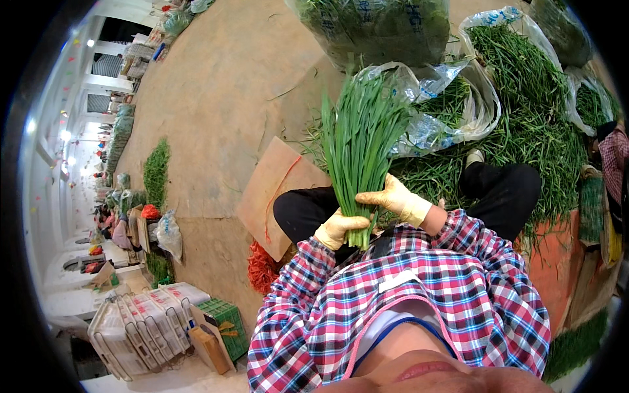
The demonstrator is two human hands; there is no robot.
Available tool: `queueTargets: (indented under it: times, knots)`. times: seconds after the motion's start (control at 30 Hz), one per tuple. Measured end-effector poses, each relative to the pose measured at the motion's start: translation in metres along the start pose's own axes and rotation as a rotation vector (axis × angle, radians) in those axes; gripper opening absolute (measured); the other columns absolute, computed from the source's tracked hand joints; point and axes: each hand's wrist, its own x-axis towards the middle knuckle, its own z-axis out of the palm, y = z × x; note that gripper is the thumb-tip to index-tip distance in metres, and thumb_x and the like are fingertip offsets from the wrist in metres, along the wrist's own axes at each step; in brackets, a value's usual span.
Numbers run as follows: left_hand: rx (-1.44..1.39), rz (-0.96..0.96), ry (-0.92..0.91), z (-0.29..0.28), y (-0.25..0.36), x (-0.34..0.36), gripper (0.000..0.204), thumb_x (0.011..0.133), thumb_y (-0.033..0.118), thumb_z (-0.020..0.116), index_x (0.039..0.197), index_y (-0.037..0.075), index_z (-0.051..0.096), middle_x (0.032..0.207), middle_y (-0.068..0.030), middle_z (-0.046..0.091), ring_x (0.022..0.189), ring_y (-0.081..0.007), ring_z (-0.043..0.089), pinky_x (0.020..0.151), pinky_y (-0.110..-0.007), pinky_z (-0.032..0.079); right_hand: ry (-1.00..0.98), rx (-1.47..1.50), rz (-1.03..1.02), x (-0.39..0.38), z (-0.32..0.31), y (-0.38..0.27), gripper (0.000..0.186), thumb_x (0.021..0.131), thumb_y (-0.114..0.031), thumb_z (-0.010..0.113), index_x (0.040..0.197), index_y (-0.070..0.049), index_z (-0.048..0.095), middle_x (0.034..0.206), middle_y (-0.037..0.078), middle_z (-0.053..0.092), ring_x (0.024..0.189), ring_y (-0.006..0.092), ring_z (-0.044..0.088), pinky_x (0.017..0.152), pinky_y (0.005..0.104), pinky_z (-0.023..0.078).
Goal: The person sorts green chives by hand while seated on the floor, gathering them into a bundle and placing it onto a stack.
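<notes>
A thick bunch of garlic chives (360,137) stands out in front of me, leaf tips pointing away and pale cut ends toward my lap. My left hand (342,229), in a cream rubber glove, is closed around the stalks near the cut ends. Slightly higher, my gloved right hand (392,198) grips the bunch from the right side, its thumb lying across the front of the leaves. Beside my left knee lies a tan board (252,190) with a red tie (282,190) stretched over it. A tangle of red ties (262,270) sits below the board.
Loose chives (524,85) are heaped to the right, partly inside clear plastic bags (485,108). A large stuffed bag (383,29) stands ahead. White crates (141,327) and a green crate (223,321) stand at lower left. Another person's sleeve (614,154) shows at the right edge.
</notes>
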Motion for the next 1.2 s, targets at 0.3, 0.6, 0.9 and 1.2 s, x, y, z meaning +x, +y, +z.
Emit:
queueTargets:
  times: [0.3,0.6,0.9,1.2]
  knots:
    - [-0.139,-0.115,0.016,-0.053,-0.015,-0.074,0.063,0.059,0.004,0.076,0.119,-0.004,0.054,0.092,-0.0157,0.060,0.078,-0.0301,0.059,0.072,-0.044,0.049,0.527,-0.213,-0.455,0.019,-0.153,-0.065,0.030,0.093,-0.027,0.063,0.112,-0.003,0.066,0.096,0.004,0.070,0.078,0.0099,0.062,0.070,0.0223,0.047]
    - [-0.118,-0.044,0.060,-0.027,-0.005,-0.089,0.056,0.062,0.001,0.075,0.113,-0.001,0.054,0.087,-0.0127,0.058,0.070,-0.0226,0.053,0.062,-0.033,0.044,0.649,-0.399,-0.499,-0.039,-0.163,-0.154,0.024,0.093,-0.025,0.064,0.107,-0.008,0.072,0.084,0.000,0.070,0.064,0.0035,0.056,0.057,0.0152,0.041]
    - [-0.192,-0.085,-0.079,-0.027,-0.012,-0.063,0.061,0.068,0.007,0.078,0.122,0.002,0.050,0.087,-0.0097,0.055,0.074,-0.0213,0.055,0.067,-0.035,0.048,0.320,-0.456,-0.460,-0.037,-0.116,-0.123,0.024,0.092,-0.016,0.064,0.110,0.000,0.069,0.090,0.007,0.071,0.078,0.0104,0.065,0.065,0.0226,0.054]
    - [-0.248,-0.092,-0.100,-0.017,-0.007,-0.067,0.060,0.067,0.005,0.076,0.122,0.000,0.050,0.084,-0.0103,0.054,0.075,-0.0219,0.054,0.068,-0.037,0.048,0.047,-1.057,-0.452,-0.042,-0.085,-0.085,0.039,0.090,-0.012,0.064,0.129,-0.009,0.058,0.118,0.011,0.065,0.081,0.0204,0.064,0.071,0.0293,0.053]
